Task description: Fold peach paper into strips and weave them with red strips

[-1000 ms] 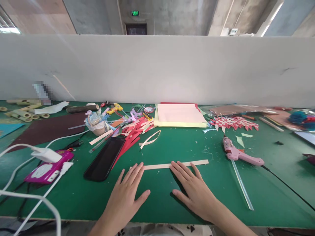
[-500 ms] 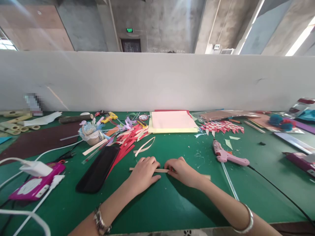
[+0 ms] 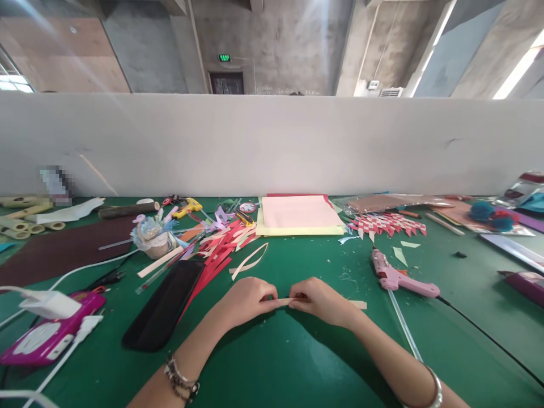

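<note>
From my end, I look across a broad green tabletop backed by a long pale grey partition. At left I see a dark brown flat sheet; near the partition lies a rectangular pink-and-yellow paper stack. To its right, a clear plastic packet has a brown sheet within. I find a black, flat, round-cornered case beside the left arm; whether anything is in it, I cannot tell. The left hand and right hand sit close but apart, each curled, thumb and fingertips pinching. At far right stands a clear jar with a dark red lid; its contents are unclear to me. A small tan cup holds blue and pink pieces. Between the hands, gripped by both, runs a narrow pale-beige paper strip, its right end poking out past the right wrist.
</note>
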### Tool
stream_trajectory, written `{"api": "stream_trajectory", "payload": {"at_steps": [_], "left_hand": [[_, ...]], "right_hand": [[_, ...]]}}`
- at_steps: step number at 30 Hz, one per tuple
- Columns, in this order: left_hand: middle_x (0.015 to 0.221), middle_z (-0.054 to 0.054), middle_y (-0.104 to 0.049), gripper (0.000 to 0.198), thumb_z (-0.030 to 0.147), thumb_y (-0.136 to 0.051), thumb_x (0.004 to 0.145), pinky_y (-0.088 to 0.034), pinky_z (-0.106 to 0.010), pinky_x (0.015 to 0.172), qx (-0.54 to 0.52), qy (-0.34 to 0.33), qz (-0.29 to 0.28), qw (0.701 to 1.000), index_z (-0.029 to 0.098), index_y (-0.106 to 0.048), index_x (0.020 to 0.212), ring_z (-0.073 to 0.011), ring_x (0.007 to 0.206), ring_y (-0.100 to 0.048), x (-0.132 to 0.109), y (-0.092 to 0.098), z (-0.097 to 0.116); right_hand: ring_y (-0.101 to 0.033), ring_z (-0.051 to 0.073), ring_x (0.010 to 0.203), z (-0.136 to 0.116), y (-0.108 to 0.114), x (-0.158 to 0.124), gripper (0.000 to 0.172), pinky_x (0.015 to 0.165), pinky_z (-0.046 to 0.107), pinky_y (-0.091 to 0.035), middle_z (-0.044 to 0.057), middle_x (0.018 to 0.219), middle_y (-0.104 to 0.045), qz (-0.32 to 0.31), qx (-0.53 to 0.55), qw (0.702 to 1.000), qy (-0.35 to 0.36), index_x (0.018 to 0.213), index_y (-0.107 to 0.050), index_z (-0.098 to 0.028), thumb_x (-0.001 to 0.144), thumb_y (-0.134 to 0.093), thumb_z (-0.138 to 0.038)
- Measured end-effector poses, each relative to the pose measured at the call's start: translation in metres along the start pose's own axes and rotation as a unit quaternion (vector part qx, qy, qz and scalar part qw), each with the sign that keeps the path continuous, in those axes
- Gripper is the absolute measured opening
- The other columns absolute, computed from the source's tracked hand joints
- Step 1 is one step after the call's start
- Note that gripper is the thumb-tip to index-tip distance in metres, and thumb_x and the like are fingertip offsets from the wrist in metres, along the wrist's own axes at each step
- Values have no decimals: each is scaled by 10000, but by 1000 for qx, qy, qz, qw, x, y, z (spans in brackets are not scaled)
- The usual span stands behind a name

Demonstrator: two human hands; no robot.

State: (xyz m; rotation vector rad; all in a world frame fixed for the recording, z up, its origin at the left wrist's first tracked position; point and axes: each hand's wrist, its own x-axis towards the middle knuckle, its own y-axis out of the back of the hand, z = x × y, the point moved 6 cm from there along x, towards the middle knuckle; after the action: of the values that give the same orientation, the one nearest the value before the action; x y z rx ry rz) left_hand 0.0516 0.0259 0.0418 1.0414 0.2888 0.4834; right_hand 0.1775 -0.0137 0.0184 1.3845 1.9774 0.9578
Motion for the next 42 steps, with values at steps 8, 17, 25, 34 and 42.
{"api": "stream_trajectory", "payload": {"at_steps": [8,17,25,34,42], "left_hand": [[545,30,-515,289,469,-589,741,-262,-189,481,-58,43,-21,997,196,-684,733,-95,508,-441,-14,29,-16],[512,16,-471,525,563,-313,826,-375,-204,452,-451,108,350,814,129,-607,815,-101,447,-439,-30,72,-57],[684,10,-563,289,260,-545,699,-440,-246,627,-530,58,86,841,157,-593,965,-111,620,-524,3,13,-9],[645,-23,-602,278,373,-615,757,-431,-209,571,-503,73,109,854,103,-675,784,-104,592,-525,5,-5,-5],[623,-31,-643,287,391,-612,753,-444,-186,503,-438,107,158,879,121,-662,670,-103,517,-541,3,-3,-12]], "right_hand": [[-405,73,466,5,9,-6,242,446,187,-289,-27,521,-525,-32,141,989,-40,657,-620,-158,793,-500,-317],[-438,74,466,3,9,-6,293,435,184,-341,-21,520,-524,-13,290,955,-66,686,-635,-154,779,-536,-413],[-468,64,409,-13,3,-2,354,439,201,-382,-25,507,-565,74,480,869,-89,688,-608,-143,740,-575,-491],[-496,68,435,-27,-14,0,367,432,195,-418,-22,522,-553,52,529,844,-66,685,-603,-134,731,-594,-498],[-487,67,432,-23,-12,2,416,432,195,-417,-15,543,-564,76,440,892,-68,704,-600,-140,766,-521,-544]]}}
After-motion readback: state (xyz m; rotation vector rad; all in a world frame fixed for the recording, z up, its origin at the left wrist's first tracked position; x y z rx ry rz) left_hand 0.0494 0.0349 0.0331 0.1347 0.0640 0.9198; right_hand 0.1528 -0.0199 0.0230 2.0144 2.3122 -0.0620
